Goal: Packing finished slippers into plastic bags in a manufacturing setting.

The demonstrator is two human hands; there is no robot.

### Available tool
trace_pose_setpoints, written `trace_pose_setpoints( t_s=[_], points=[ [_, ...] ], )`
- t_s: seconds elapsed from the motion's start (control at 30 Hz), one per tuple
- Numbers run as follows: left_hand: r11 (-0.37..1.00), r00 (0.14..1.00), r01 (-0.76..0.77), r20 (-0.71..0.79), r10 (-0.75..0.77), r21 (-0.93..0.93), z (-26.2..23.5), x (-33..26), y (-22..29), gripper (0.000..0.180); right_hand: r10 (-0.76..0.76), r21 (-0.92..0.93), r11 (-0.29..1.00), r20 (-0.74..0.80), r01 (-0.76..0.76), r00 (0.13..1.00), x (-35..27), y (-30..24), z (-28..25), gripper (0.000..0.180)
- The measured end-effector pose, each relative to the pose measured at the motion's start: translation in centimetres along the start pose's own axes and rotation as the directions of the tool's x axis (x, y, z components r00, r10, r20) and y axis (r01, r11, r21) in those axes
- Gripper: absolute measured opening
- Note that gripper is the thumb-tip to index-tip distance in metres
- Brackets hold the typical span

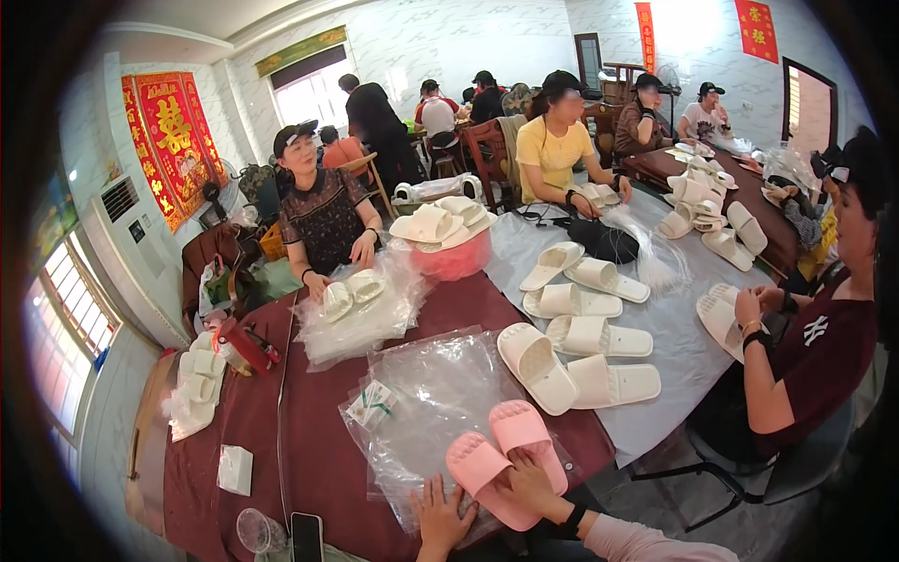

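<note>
Along the near edge of the table [314,436], the right hand [534,487] grasps two pink slippers [476,459]; the left hand [443,520] lies spread, loose, against clear plastic bags [426,403].

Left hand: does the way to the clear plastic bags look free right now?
Probably yes: the left hand lies, fingers spread, at the near edge of the clear plastic bags; the pink slippers seem to overlap only their near-right part.
</note>
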State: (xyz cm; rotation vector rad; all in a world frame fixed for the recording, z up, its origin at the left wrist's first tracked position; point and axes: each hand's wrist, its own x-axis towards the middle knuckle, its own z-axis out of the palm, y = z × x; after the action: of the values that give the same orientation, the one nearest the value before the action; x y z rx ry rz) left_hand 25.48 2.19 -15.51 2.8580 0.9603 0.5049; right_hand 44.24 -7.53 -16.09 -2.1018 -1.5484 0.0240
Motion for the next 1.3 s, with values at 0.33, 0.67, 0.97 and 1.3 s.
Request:
trace_pose_setpoints(
  t_s=[0.33, 0.67, 0.97, 1.3],
  points=[
    [1.000, 1.000, 0.004, -0.006, -0.005, -0.003, 0.0, 0.0, -0.1, 0.051, 0.002, 0.024, 1.000, 0.031, -0.003, 1.000, 0.0, 0.0, -0.1, 0.054],
    [1.000, 1.000, 0.008, -0.008, -0.008, -0.022, 0.2, 0.0, 0.0, 0.052, -0.001, 0.016, 1.000, 0.007, 0.001, 1.000, 0.0, 0.0, -0.1, 0.054],
    [1.000, 1.000, 0.010, -0.007, -0.011, -0.024, 0.0, 0.0, 0.1, 0.052, -0.006, 0.019, 1.000, -0.011, 0.006, 1.000, 0.0, 0.1, 0.0, 0.052],
    [1.000, 1.000, 0.022, 0.019, -0.022, -0.009, -0.1, 0.0, -0.1, 0.052, 0.103, 0.063, 0.993, 0.013, -0.103, 0.995, 0.5, -1.0, 0.6, 0.049]
  ],
)
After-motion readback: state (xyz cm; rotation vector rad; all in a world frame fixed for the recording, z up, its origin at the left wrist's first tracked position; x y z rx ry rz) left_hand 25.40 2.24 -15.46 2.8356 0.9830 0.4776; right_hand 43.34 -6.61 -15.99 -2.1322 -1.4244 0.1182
